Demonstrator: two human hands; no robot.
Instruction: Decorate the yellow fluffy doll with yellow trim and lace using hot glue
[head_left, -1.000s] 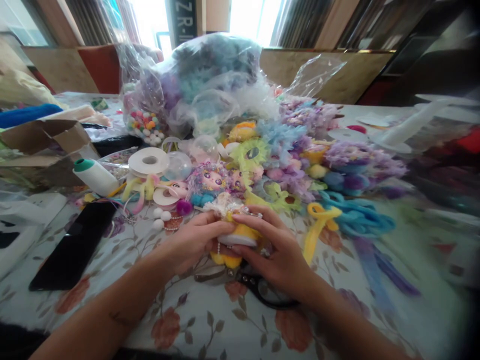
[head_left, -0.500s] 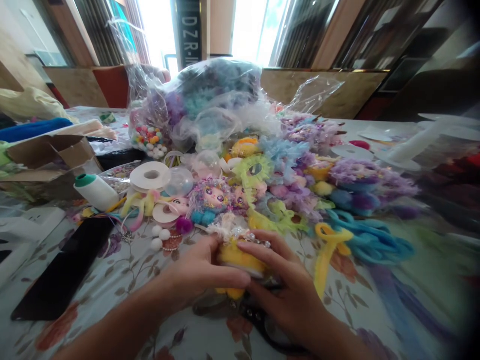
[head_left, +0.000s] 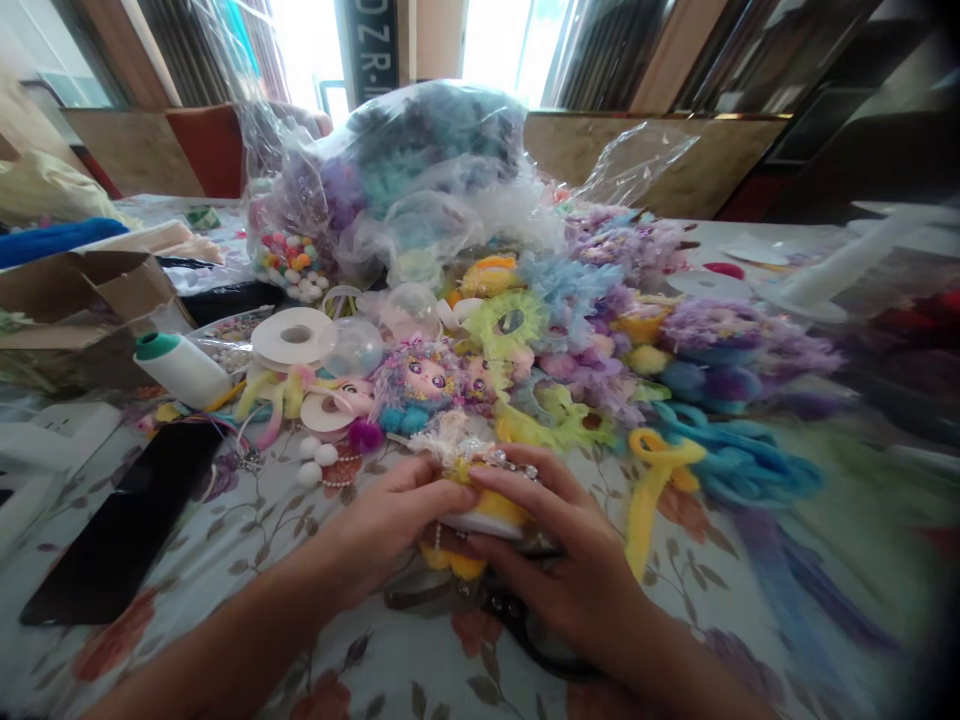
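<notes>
Between both hands is a small yellow plush doll (head_left: 491, 507) with a pale lacy, beaded top and a whitish rim at its base; its other side is hidden. My left hand (head_left: 390, 515) grips it from the left, thumb lying across its front. From the right, my right hand (head_left: 574, 545) holds it with fingers over the top and thumb underneath. Clear beads (head_left: 517, 466) show at the right fingertips. Below the doll, more yellow fluff (head_left: 454, 563) and a dark strap-like item (head_left: 525, 635) lie on the flowered tablecloth (head_left: 300, 640).
Dolls with purple hair (head_left: 424, 378) and green ruffled trim (head_left: 506, 325) are heaped just beyond my hands. A black phone (head_left: 124, 530), a thread cone (head_left: 184, 370) and a ribbon spool (head_left: 292, 337) lie left. Yellow strip (head_left: 645, 500) and blue cord (head_left: 739, 460) lie right.
My left thumb has moved up across the doll's front, so more of its white rim and the yellow fluff below shows. The whole view has shifted slightly.
</notes>
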